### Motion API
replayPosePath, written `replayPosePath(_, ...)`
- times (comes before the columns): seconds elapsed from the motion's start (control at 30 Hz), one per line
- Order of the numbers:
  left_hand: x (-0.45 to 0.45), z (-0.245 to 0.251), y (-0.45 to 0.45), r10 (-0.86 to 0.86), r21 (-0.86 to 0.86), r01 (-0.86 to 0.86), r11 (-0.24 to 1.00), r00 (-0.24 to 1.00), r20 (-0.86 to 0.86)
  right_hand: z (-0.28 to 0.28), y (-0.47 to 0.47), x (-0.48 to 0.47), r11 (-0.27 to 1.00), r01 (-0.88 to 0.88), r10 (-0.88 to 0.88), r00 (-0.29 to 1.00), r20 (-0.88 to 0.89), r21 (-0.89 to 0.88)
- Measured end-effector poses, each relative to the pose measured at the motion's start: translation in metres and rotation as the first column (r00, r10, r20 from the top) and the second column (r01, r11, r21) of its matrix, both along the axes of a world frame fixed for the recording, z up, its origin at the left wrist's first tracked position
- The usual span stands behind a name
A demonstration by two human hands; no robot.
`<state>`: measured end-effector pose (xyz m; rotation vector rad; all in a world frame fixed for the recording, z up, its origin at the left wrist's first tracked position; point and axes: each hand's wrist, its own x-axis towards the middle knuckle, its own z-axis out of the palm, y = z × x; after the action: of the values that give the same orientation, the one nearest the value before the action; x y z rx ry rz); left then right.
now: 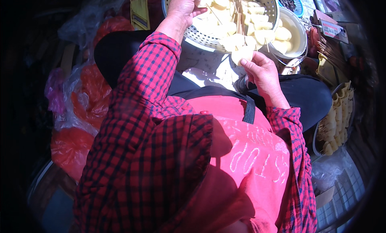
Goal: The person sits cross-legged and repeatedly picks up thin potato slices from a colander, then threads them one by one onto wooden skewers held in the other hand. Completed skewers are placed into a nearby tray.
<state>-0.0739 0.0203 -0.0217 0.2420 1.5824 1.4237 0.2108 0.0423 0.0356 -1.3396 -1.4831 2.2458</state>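
Observation:
A perforated colander (193, 37) sits before me, heaped with pale slices (221, 14), seemingly potato. Thin wooden skewers (239, 19) bunch together among them, several running through slices. At the colander's upper left, my left hand (185, 8) pinches a pale slice (204, 0) between thumb and fingers; glare washes out its edges. My right hand (264, 70) is just past the near right rim, thumb and fingertips gripping another pale slice (242, 54). Skewered slices (261, 23) rest on the pile just beyond that hand.
A white bucket (302, 46) of peeled potatoes (283, 34) stands right of the colander. Behind it is a blue basket (298, 5) of dark pieces. Rows of skewered slices (336, 121) lie at my right. A yellow slicer (140, 11) and red plastic bags (93, 94) are at left.

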Motion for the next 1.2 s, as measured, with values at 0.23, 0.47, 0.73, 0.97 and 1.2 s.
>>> replayPosePath(0.23,0.001,-0.016,-0.002,-0.248,-0.332,0.066,0.941,0.8,-0.545,0.003,0.001,0.0,0.998,0.064,-0.064,0.998,-0.019,-0.028)
replayPosePath(0.47,0.031,-0.024,-0.01,-0.784,-0.762,0.186,0.621,0.129,-0.607,0.003,0.001,-0.001,0.997,0.07,-0.07,0.997,-0.008,-0.018)
replayPosePath(0.73,0.019,-0.012,-0.006,-0.736,-0.673,0.319,0.667,0.419,-0.531,0.003,0.0,0.0,0.998,0.043,-0.043,0.999,-0.007,-0.035)
replayPosePath(0.97,-0.002,0.02,-0.015,-0.111,0.195,0.058,0.979,0.955,0.274,-0.002,0.0,0.002,0.999,0.0,0.0,1.0,-0.005,-0.052)
replayPosePath(1.2,-0.003,0.006,-0.007,-0.033,0.178,-0.007,0.984,0.974,0.224,-0.004,0.001,0.003,0.999,-0.018,0.018,1.0,0.002,-0.033)
